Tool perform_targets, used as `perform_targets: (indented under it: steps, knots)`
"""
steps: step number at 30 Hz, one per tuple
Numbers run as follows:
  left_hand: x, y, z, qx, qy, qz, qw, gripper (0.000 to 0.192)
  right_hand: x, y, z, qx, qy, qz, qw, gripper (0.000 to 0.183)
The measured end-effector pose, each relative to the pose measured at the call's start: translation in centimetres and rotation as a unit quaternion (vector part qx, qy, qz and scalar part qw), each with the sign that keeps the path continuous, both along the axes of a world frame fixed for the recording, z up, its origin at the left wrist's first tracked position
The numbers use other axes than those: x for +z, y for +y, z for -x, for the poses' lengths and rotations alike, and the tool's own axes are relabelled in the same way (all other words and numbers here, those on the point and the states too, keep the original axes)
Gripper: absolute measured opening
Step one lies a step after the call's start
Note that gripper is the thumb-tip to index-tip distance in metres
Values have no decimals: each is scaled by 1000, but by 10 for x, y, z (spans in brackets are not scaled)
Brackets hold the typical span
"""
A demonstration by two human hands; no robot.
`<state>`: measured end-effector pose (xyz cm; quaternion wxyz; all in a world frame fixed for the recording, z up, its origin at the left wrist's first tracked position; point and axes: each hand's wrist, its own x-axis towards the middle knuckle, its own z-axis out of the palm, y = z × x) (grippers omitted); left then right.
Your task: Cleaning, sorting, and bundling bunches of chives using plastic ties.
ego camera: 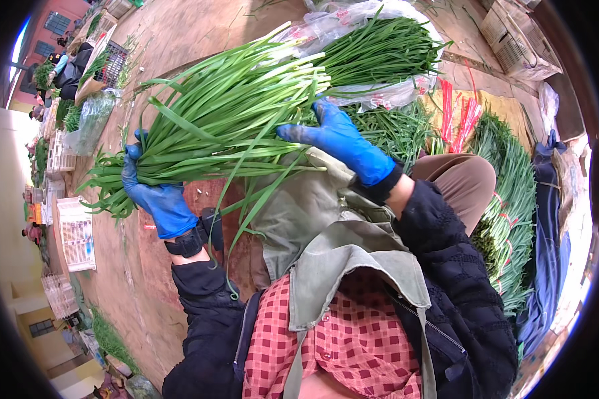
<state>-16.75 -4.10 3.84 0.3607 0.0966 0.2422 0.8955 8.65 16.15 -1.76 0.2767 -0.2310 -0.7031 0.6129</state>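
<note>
A large loose bunch of garlic chives (229, 104) stretches across in front of me, pale stem ends to the upper right. My left hand (154, 194), in a blue glove, is closed around its leafy end. Loose blades hang below the bunch towards my lap. Beside the pale stems is my right hand (337, 134), also blue-gloved, its thumb and fingers spread at the bunch's edge. Some blades pass close to those fingers; whether they touch is unclear. Behind the stems, more chives (379, 52) lie on clear plastic wrapping (324, 25).
Loose greens (389, 127) lie beyond my right hand. Red ties (459, 117) rest on a tan sheet (511, 112). Tied chive bundles (504, 214) are stacked to my right. White crates stand at the upper right (516, 37) and left (75, 232). Other people work far left.
</note>
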Motion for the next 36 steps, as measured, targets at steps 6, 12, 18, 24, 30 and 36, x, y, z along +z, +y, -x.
perform_targets:
  steps: [6, 12, 18, 24, 30, 36]
  knots:
    - [-21, -25, 16, 26, 34, 46, 998, 24, -7, -7, 0, -52, 153, 233, 959, 22]
    - [-45, -51, 17, 63, 65, 58, 994, 37, -21, 20, -17, 131, 376, 554, 731, 8]
    - [-76, -75, 27, 128, 40, 136, 982, 40, -20, 94, -85, 29, 339, 579, 741, 8]
    - [-85, -81, 39, 81, 66, 83, 991, 44, -51, 131, -113, 70, -322, -172, 928, 36]
    - [-49, -61, 9, 61, 109, 43, 991, 30, 21, 52, -37, 184, -53, 69, 979, 45]
    - [-28, -49, 13, 100, 126, 62, 985, 25, 13, 15, -1, 133, 159, 265, 942, 29]
